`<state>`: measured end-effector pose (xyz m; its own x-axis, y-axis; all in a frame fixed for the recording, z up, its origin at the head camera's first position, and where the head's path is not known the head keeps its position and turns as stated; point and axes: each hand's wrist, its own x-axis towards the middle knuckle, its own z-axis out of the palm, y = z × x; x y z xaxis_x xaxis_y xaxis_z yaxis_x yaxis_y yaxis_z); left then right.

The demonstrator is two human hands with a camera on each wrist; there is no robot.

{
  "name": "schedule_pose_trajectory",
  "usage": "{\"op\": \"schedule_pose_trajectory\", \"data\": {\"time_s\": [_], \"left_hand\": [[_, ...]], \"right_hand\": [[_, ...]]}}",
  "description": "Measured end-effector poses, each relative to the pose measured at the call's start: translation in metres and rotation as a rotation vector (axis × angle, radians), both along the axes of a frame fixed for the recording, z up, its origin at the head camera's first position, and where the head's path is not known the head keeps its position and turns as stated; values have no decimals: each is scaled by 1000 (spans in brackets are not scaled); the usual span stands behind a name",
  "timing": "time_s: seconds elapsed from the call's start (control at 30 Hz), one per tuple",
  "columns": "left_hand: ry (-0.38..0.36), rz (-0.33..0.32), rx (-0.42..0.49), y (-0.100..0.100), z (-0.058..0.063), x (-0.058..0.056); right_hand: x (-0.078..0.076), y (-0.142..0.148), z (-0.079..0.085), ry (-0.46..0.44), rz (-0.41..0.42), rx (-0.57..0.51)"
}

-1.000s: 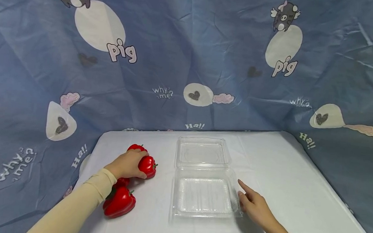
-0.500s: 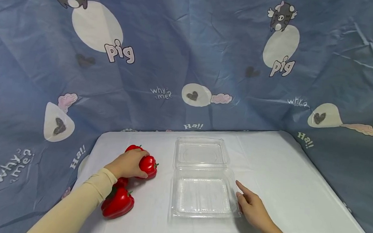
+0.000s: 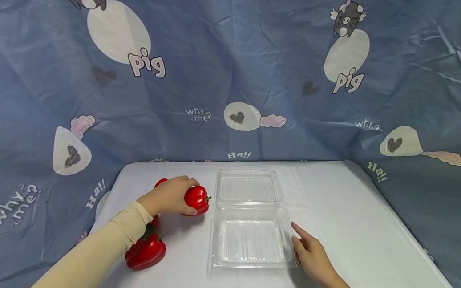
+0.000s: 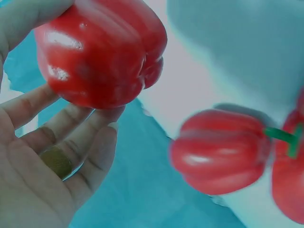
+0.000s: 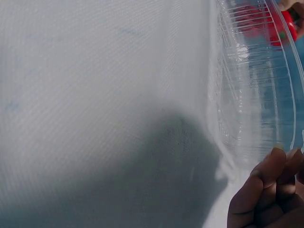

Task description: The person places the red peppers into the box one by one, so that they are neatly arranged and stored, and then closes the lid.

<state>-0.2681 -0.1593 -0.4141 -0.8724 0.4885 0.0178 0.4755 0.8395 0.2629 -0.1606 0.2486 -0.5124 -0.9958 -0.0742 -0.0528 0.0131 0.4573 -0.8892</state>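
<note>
My left hand [image 3: 170, 196] grips a red bell pepper [image 3: 197, 199], thumb on one side and fingers on the other. Seen from the left wrist, this bell pepper [image 4: 102, 52] is held above the table, apart from the others. To its right stands a clear plastic clamshell container [image 3: 252, 241], lid folded back flat behind the base. At the base's right rim is my right hand [image 3: 315, 257], index finger extended in the head view. The right wrist view shows that hand's [image 5: 270, 190] fingertips pinching the rim of the container [image 5: 259, 104].
Another red bell pepper [image 3: 146, 252] lies at the table's near left. More peppers lie behind it, partly hidden by the left arm. White cloth covers the table [image 3: 354, 215]; a blue printed curtain [image 3: 235, 73] hangs around its back and sides.
The left hand has lifted the gripped bell pepper and carried it right, toward the container. The right hand has stayed at the container's rim.
</note>
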Motion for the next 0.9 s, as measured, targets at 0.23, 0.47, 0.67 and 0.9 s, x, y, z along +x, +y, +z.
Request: {"op": "schedule_pose_trajectory", "data": {"time_s": [0.23, 0.47, 0.67, 0.9], "left_hand": [[30, -75, -16, 31, 17, 4], [71, -145, -52, 62, 30, 3], [95, -207, -67, 88, 37, 1], [107, -279, -87, 115, 34, 2]], "right_hand": [[-1, 1, -2, -6, -16, 3], [0, 0, 2, 4, -1, -11], [0, 0, 3, 6, -5, -11], [0, -1, 3, 23, -7, -20]]}}
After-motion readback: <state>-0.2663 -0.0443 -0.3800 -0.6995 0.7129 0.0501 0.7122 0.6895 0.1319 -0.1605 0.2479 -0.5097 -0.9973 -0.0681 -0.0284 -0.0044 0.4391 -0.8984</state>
